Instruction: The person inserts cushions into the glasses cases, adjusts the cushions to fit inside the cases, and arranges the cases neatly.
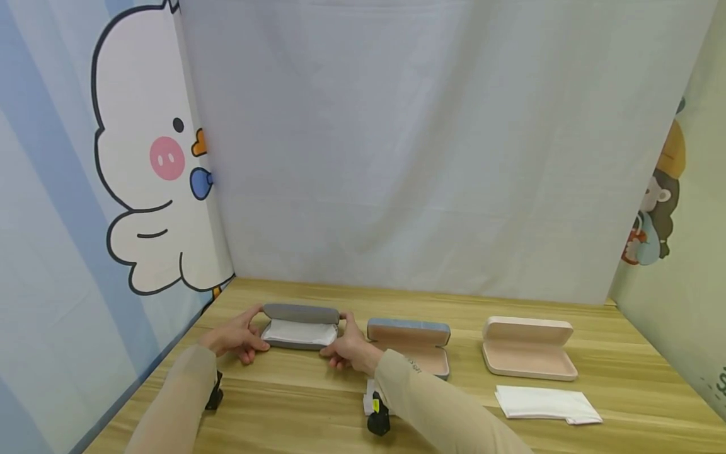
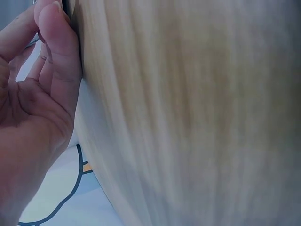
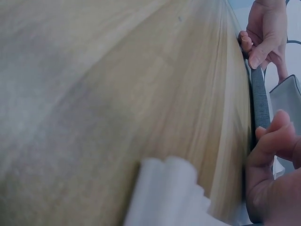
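A grey glasses case (image 1: 300, 313) lies on the wooden table with its lid partly raised and a folded white cloth (image 1: 300, 331) inside. My left hand (image 1: 235, 337) grips its left end, thumb low at the front edge and a finger up at the lid. At the opposite end my right hand (image 1: 353, 345) holds the case the same way, fingers spread between lid and base. The right wrist view shows both hands along the case's grey front edge (image 3: 261, 99). In the left wrist view the left hand (image 2: 42, 99) hides most of the case.
Right of my right hand stands an open blue-grey case (image 1: 408, 326), partly behind my forearm. Farther right are an open cream case (image 1: 530, 362) and a folded white cloth (image 1: 544, 403). Another white cloth (image 1: 370, 392) lies under my right wrist. A grey curtain (image 1: 420, 157) closes off the back.
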### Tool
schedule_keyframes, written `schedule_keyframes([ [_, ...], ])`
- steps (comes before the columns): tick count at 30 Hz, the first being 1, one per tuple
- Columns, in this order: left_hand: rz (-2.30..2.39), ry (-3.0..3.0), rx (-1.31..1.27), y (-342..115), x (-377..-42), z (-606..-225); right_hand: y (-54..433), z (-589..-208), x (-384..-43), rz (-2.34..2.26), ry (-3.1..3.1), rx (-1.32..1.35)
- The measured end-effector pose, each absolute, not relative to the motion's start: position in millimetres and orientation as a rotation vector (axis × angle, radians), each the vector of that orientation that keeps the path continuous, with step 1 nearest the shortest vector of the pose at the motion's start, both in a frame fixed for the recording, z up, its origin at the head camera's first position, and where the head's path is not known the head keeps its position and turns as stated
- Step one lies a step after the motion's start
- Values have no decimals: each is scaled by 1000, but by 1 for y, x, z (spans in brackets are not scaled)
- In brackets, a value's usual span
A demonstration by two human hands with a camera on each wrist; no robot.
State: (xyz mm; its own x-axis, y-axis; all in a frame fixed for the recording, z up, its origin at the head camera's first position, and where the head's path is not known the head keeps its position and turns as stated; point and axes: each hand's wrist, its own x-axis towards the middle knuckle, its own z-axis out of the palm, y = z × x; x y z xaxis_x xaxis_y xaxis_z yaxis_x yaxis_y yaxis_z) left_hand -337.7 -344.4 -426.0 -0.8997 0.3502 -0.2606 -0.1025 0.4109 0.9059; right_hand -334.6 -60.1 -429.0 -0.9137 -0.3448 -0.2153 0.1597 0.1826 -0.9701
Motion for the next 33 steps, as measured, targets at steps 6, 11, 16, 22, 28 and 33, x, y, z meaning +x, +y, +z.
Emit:
schedule_keyframes([
  [6, 1487, 2280, 206, -344, -337, -427, -61, -431, -336, -1789, 2074, -175],
  [11, 1484, 2286, 215, -344, -337, -428, -61, -432, -337, -1790, 2079, -174],
  [16, 1489, 2279, 229, -344, -337, -429, -61, -432, -336, -1783, 2083, -178],
  [22, 1496, 2285, 255, -344, -337, -430, -62, -432, -335, -1795, 2075, -176],
  [28, 1500, 2277, 292, -345, -338, -431, -62, -433, -336, -1800, 2081, -175],
  [33, 1502, 2275, 290, -345, -337, -431, -62, -433, -335, -1792, 2078, -178],
])
